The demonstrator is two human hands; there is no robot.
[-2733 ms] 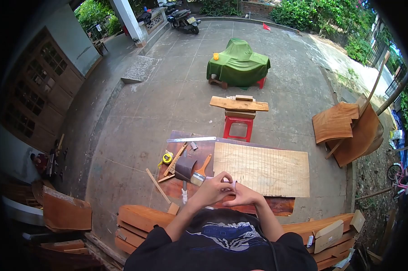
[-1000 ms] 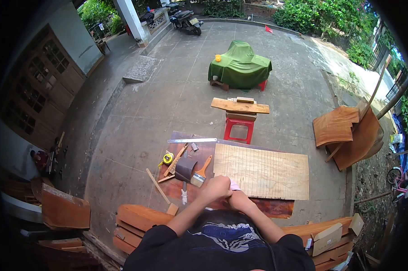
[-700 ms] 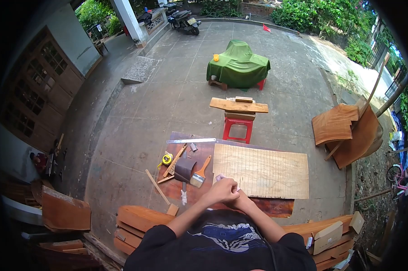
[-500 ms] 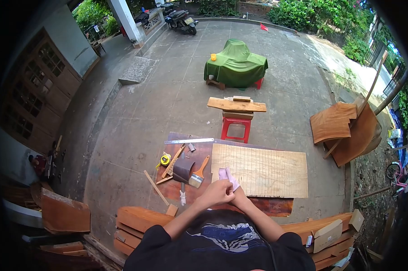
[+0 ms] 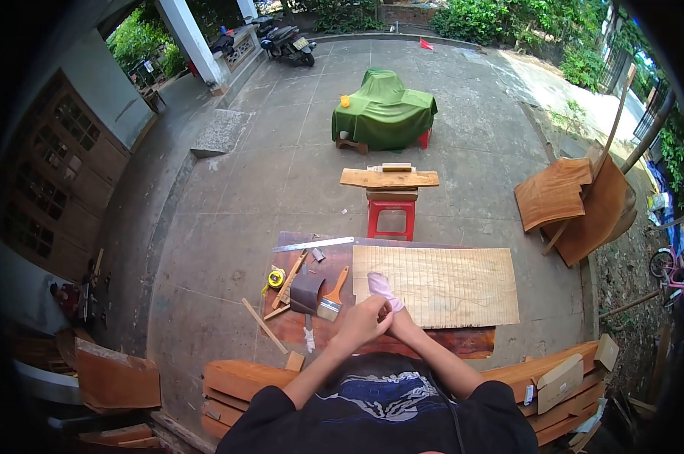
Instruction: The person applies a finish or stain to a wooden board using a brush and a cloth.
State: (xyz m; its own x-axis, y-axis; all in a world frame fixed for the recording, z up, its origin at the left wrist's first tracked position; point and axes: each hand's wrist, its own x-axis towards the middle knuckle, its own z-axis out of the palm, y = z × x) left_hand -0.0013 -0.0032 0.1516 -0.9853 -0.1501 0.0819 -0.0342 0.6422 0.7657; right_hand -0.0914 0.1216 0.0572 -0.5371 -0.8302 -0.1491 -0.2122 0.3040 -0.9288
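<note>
Left hand [image 5: 370, 316] is curled up small near the middle of the frame, looks like it's pinching the cuff end of a pink glove [image 5: 379, 284]. Right hand [image 5: 390, 296] seems to be inside that glove, pointing up-frame; can't tell if those fingers are spread or bunched. My worry: tug too hard on thin-looking stuff like that and it could rip at the cuff, or the fingers end up in the wrong slots.

Just left of the hands there's a flat paintbrush [image 5: 333, 297], bristles toward the bottom of the frame. An elbow or loose glove tip could catch it, I reckon. Past it, a dark curved sheet [image 5: 306, 295] sits among wooden sticks [image 5: 290, 280] and a yellow tape measure [image 5: 276, 279], so one bump might shove the lot toward the table's left edge.

Up-frame, the metal ruler [image 5: 313, 244] lies along the far edge of the tabletop [image 5: 463, 346], easy to nudge off. Right of center, the ribbed tan sheet [image 5: 448, 284] comes right up to the glove, so a dirty glove could mark it.
</note>
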